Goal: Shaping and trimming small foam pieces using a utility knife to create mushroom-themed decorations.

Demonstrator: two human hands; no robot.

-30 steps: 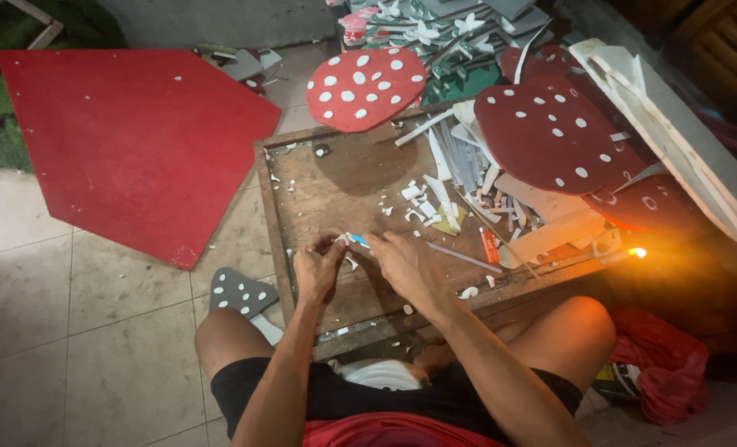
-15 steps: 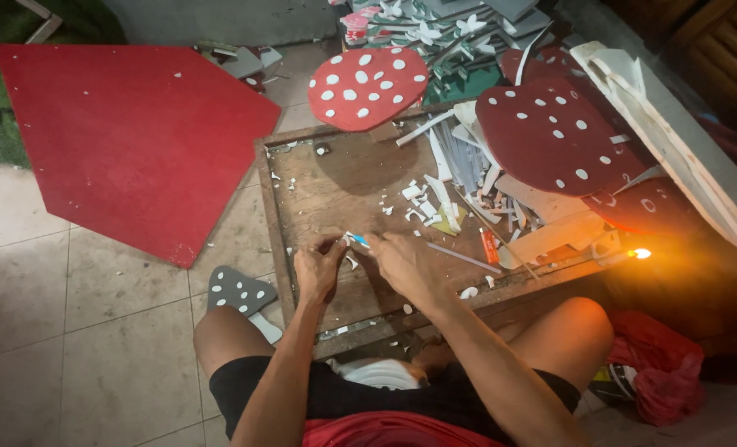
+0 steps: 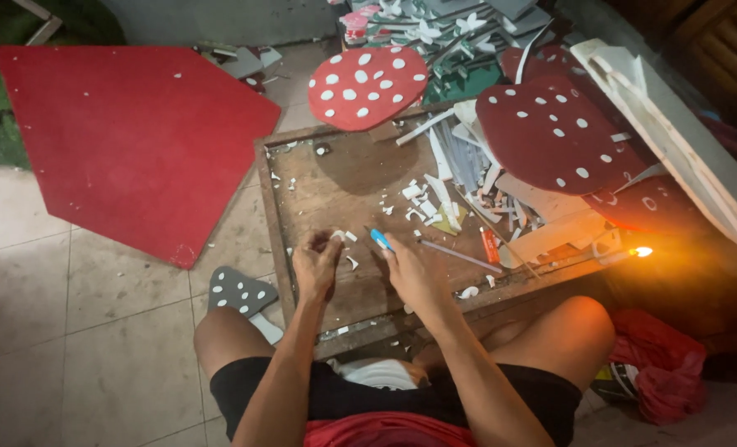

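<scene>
A small white foam piece [image 3: 336, 237] is being pinched in the curled fingers of the left hand [image 3: 315, 263] over the wooden board [image 3: 335, 186]. A blue-handled cutter [image 3: 380, 239] is being gripped by the closed right hand [image 3: 412, 271], just beside it. White offcuts [image 3: 422, 203] are lying scattered nearby. Red white-dotted mushroom caps [image 3: 367, 86] are resting beyond; a large red panel [image 3: 128, 141] is lying leftward.

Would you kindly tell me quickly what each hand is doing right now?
Left hand: closed, pinching a small white piece.
Right hand: closed on a blue-handled tool.
</scene>
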